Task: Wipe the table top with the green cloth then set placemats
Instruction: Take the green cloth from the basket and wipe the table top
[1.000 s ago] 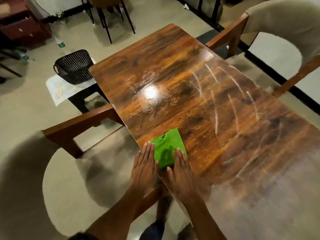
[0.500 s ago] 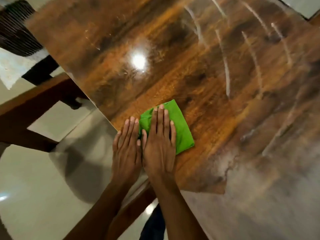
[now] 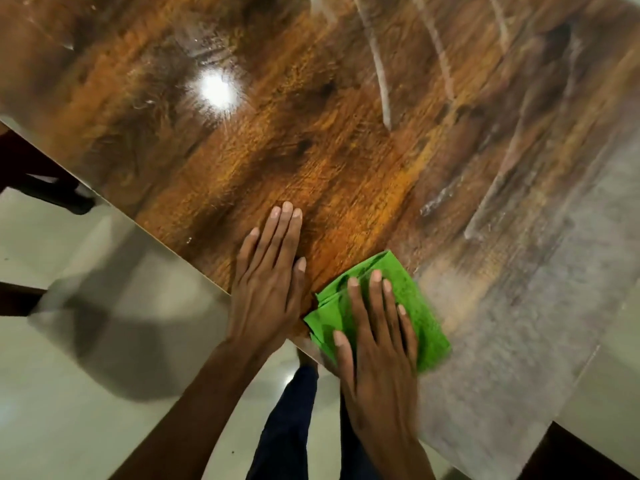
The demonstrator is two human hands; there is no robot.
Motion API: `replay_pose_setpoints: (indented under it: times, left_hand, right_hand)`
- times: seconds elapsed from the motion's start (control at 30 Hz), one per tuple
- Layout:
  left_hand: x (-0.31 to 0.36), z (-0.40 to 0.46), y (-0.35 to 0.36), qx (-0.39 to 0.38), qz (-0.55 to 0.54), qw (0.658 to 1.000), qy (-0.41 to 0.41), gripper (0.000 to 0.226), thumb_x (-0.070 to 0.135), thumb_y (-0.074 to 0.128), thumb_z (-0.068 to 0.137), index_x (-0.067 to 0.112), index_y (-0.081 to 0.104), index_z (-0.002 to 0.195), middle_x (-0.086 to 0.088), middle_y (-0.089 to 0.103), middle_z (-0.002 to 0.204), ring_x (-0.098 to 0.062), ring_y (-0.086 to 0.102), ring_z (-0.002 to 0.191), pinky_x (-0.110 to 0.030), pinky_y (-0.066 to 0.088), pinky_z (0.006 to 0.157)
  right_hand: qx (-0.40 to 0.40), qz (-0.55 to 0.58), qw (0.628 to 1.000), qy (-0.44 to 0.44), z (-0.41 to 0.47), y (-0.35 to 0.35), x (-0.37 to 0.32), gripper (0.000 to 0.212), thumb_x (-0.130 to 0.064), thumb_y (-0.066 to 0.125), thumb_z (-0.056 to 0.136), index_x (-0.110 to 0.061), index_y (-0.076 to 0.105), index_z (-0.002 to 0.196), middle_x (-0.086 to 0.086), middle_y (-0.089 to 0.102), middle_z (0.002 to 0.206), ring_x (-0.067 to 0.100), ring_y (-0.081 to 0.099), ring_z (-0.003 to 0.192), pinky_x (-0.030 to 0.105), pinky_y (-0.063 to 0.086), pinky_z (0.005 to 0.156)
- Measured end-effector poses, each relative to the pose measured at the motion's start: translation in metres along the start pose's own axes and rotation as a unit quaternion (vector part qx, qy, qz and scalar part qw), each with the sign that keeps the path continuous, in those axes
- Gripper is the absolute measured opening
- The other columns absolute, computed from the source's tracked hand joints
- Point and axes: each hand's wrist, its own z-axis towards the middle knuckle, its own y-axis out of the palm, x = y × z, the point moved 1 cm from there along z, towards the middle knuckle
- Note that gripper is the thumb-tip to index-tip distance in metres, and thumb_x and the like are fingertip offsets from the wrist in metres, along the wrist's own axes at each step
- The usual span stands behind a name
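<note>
A glossy brown wooden table top [image 3: 311,133] fills most of the head view, with pale streaks and a hazy film across its right side. A folded green cloth [image 3: 412,299] lies at the near edge of the table. My right hand [image 3: 377,341] presses flat on the cloth with straight fingers and covers its middle. My left hand [image 3: 270,278] rests flat on the bare wood just left of the cloth, fingers straight and together. No placemats are in view.
The table's near-left edge [image 3: 145,226] runs diagonally, with pale floor tiles [image 3: 69,410] below it. Dark chair wood [image 3: 31,174] shows at the far left and another dark piece [image 3: 581,455] at the bottom right. My dark trouser legs [image 3: 287,427] stand under the edge.
My right hand has slid the cloth to the right along the near edge. The left hand has come off the cloth and lies on bare wood. The camera has moved closer.
</note>
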Motion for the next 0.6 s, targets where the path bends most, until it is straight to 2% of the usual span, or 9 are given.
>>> replay_pose_setpoints:
  times: [0.1,0.17,0.33,0.5,0.6]
  left_hand:
    - [0.0,-0.002,0.008,-0.011,0.023,0.999,0.02,0.061,0.025,0.037,0.109,0.013,0.022,0.166,-0.003,0.018,0.175,-0.015,0.013,0.162,-0.047,0.016,0.131]
    - [0.0,-0.002,0.009,-0.017,0.042,0.999,0.02,0.062,0.028,0.036,0.109,0.013,0.02,0.167,-0.003,0.016,0.175,-0.016,0.011,0.163,-0.046,0.015,0.131]
    - [0.004,-0.002,0.011,-0.057,0.092,0.994,0.034,0.065,0.037,0.031,0.11,0.014,0.011,0.168,-0.003,0.006,0.177,-0.016,0.002,0.163,-0.046,0.012,0.132]
    - [0.002,0.0,0.014,-0.095,0.055,0.993,0.031,0.067,0.046,0.024,0.111,0.02,0.0,0.169,0.001,-0.007,0.177,-0.013,-0.009,0.163,-0.044,0.003,0.133]
    - [0.002,0.0,0.015,-0.099,0.04,0.994,0.028,0.067,0.046,0.023,0.111,0.022,-0.002,0.168,0.003,-0.01,0.176,-0.012,-0.011,0.162,-0.044,0.0,0.133]
  right_hand:
    - [0.039,0.01,0.994,0.097,0.009,0.006,-0.009,0.065,-0.042,0.032,0.111,-0.016,0.016,0.169,0.002,0.01,0.177,0.019,0.01,0.164,0.044,0.02,0.13]
    - [0.035,-0.015,0.991,0.125,0.017,0.01,-0.019,0.067,-0.042,0.031,0.112,-0.014,0.011,0.169,0.005,0.006,0.177,0.02,0.005,0.164,0.044,0.017,0.131]
    - [0.035,-0.031,0.994,0.097,0.055,0.002,-0.001,0.067,-0.045,0.026,0.113,-0.016,0.003,0.169,0.002,0.0,0.178,0.017,0.0,0.164,0.043,0.013,0.132]
    - [0.073,-0.025,0.992,0.099,0.128,-0.027,0.051,0.066,-0.045,0.024,0.113,-0.016,0.004,0.169,0.001,0.001,0.178,0.016,0.0,0.164,0.044,0.014,0.131]
    - [0.07,-0.04,0.992,0.094,0.132,-0.03,0.055,0.067,-0.045,0.022,0.113,-0.014,0.003,0.169,0.003,0.0,0.178,0.017,0.0,0.164,0.045,0.015,0.131]
